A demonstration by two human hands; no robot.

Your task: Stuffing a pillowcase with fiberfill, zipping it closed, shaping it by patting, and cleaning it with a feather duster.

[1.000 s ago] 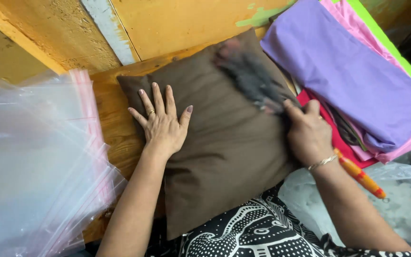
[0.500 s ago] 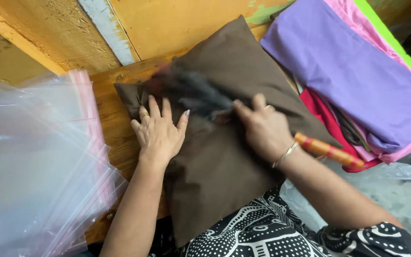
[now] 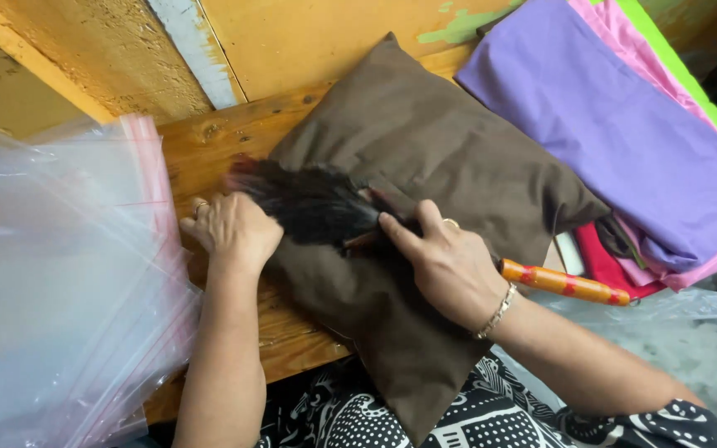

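A wooden tabletop [image 3: 209, 145] of orange-stained planks fills the upper and middle part of the view. At 9 o'clock a stack of clear plastic bags [image 3: 51, 282] with pink sealing strips lies over its left edge. At 2 o'clock a pile of folded cloth [image 3: 624, 124] rests on the tabletop, purple on top with pink, green and red layers showing at its edges. A clouded plastic sheet [image 3: 690, 348] sits at 4 o'clock, below that pile.

In the centre lies a brown cushion [image 3: 450, 158], its top corner pointing to 12 o'clock and its lower corner hanging over the tabletop's near edge onto the person's black-and-white patterned garment [image 3: 375, 419] at 6 o'clock.

The left hand [image 3: 230, 232], wearing a ring, is curled with its fingers bent, pressing at the cushion's left corner at about 9 o'clock from the cushion's middle, just beside the plastic bags. The right hand [image 3: 450, 265], wearing a ring and a bracelet, is closed around a feather duster [image 3: 317, 203]. The duster's black feathers lie on the cushion's left part, touching the left hand, while its orange handle with red bands sticks out past the right wrist toward 3 o'clock, near the red cloth.
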